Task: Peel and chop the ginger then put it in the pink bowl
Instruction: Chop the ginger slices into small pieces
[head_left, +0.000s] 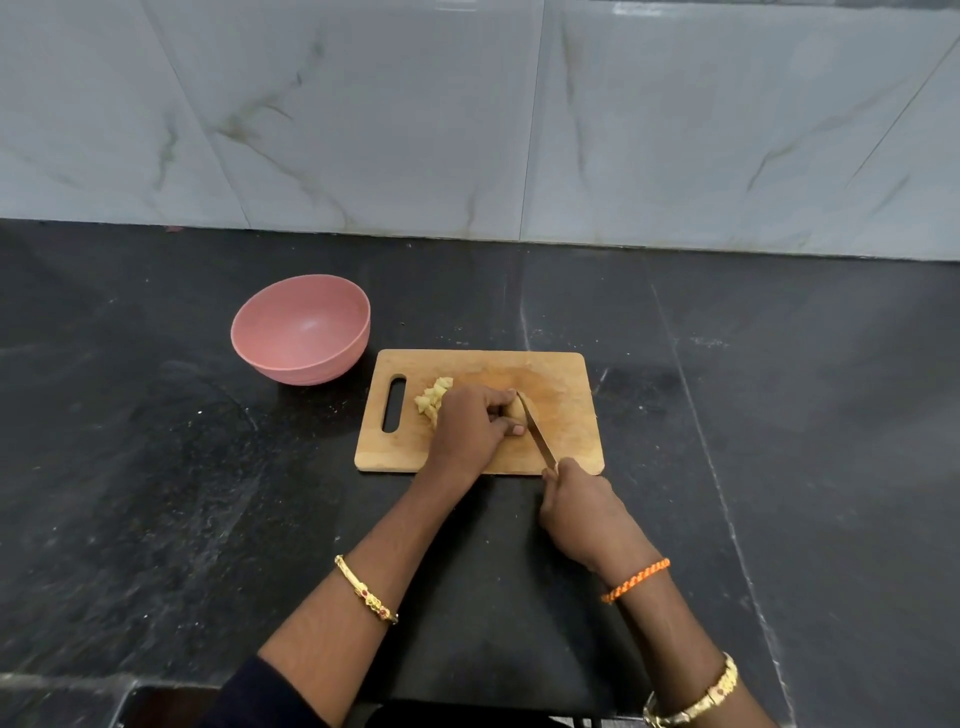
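A: Where is the ginger piece (511, 410)?

B: It lies on the wooden cutting board (566, 415), near the middle of the frame. Only a small yellow bit peeks out from under the fingers, so I cannot tell which way its long side runs.

A: Who holds it?

B: The left hand (470, 426) does. Its fingers curl over the top and the thumb tucks in below, so the ginger is pinched between them. The left arm comes up from the lower left of the frame, slanting to the right.

A: And the knife (537, 434)?

B: The right hand (584, 512) grips the handle, with all the fingers wrapped round it. The blade slants from that hand, up and to the left, and its tip end meets the ginger just right of the left fingers.

A: Is some of it cut?

B: Yes. A little heap of chopped ginger (432, 400) sits on the board just left of the left hand, beside the board's handle slot.

A: Where is the pink bowl (260, 345)?

B: It stands on the black counter (156, 467), up and left of the board, close to its corner. I see no ginger in it.

A: Anything on the arms?

B: A gold bangle (366, 590) on the left arm, and an orange thread band (636, 578) on the right wrist.
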